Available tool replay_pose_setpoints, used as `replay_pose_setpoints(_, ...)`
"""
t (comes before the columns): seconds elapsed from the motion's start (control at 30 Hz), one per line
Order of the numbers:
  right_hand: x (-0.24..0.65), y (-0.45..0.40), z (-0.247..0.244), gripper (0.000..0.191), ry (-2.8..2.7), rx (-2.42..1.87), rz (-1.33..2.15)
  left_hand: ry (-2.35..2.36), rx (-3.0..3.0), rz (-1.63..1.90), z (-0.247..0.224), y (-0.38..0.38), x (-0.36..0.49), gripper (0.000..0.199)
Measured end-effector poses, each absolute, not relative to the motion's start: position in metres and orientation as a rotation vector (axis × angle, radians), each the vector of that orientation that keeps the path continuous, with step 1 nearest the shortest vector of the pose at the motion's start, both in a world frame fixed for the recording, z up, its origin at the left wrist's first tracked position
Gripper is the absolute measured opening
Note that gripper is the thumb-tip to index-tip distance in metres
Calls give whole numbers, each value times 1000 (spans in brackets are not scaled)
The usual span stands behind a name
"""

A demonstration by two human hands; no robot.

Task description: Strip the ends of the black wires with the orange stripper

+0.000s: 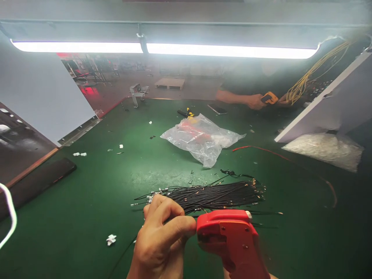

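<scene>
A bundle of thin black wires (217,195) with bare or metal-tipped ends lies on the green table mat (95,201). In front of its left part is my left hand (164,236), its fingers curled and pressed together on a black wire, with the thumb at the nose of a red handheld tool (232,236). The tool stands upright at the bottom centre right. My right hand (273,276) is almost wholly hidden behind the tool's handle; only small bits of skin show at the bottom edge.
Beyond the wires lie a clear plastic bag (203,139), yellow-black pliers (186,113) and a phone (217,109). A red wire (270,151) curves at the right. Across the table, a person's hand (255,101) holds an orange-black tool (270,97). White bits (111,240) lie at left.
</scene>
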State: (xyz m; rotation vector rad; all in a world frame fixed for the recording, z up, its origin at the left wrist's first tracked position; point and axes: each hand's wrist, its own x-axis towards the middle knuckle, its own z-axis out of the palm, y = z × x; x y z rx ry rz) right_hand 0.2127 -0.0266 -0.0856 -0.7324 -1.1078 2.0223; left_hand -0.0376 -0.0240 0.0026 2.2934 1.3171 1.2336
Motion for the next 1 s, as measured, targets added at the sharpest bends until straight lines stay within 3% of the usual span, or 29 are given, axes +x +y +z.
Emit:
replay_pose_setpoints(0.2, 218, -39, -82, 47, -1030, -763, 2034, 1381, 2238, 1266, 7, -25, -39, 26)
replay_pose_setpoints(0.37, 223, -46, -79, 33, -1004, -707, 2102, 1338, 2378, 1208, 11, -24, -42, 27)
replay_pose_setpoints(0.67, 202, -30, -64, 34, -988, -691, 2153, 1401, 2169, 1275, 12, -31, -30, 23)
replay_pose_setpoints(0.9, 186, -18, -65, 63, -973, -730, 2106, 1519, 2205, 1224, 9, -30, -28, 20)
replay_pose_setpoints(1.0, 190, -15, -66, 62, -975, -753, 2088, 1473, 2278, 1167, 9, -27, -33, 21)
